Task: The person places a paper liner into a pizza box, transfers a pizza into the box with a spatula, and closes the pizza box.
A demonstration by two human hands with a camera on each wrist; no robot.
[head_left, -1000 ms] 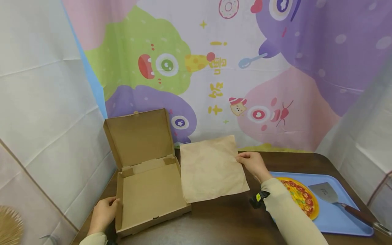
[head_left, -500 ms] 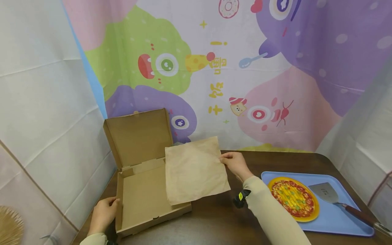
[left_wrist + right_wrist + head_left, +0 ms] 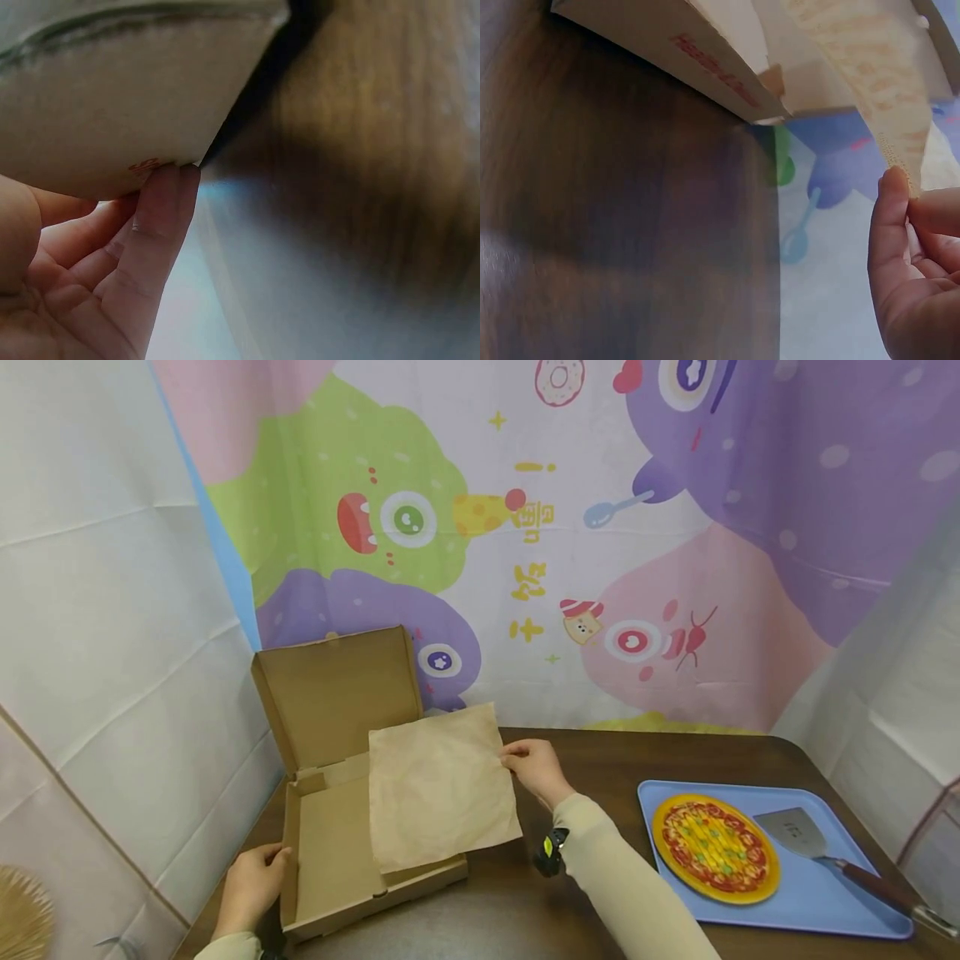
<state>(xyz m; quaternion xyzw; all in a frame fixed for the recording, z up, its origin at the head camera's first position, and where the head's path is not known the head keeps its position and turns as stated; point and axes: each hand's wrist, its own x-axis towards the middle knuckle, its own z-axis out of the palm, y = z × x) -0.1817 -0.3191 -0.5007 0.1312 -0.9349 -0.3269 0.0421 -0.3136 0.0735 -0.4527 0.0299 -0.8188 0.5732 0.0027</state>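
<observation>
My right hand [image 3: 538,768] pinches the right edge of a square sheet of brown paper [image 3: 438,793] between thumb and fingers. The sheet is tilted and overlaps the right part of an open cardboard pizza box [image 3: 337,852], whose lid [image 3: 341,702] stands up at the back. In the right wrist view, the pinched paper edge [image 3: 896,154] bunches at the fingertips. My left hand [image 3: 253,885] holds the box's left side wall, thumb at its top edge. The left wrist view shows fingertips [image 3: 161,199] against the outer face of that cardboard wall [image 3: 112,112].
To the right, a blue tray [image 3: 712,922] bears a pizza [image 3: 716,847] and a metal pizza server [image 3: 798,831] with a dark handle. All stand on a dark wooden table [image 3: 592,756]. A printed cartoon curtain [image 3: 540,552] hangs behind, with pale cloth on both sides.
My right hand has carried the paper sheet leftward, from beside the box to over its right half. The pizza on the tray has come into full view. My left hand stays on the box.
</observation>
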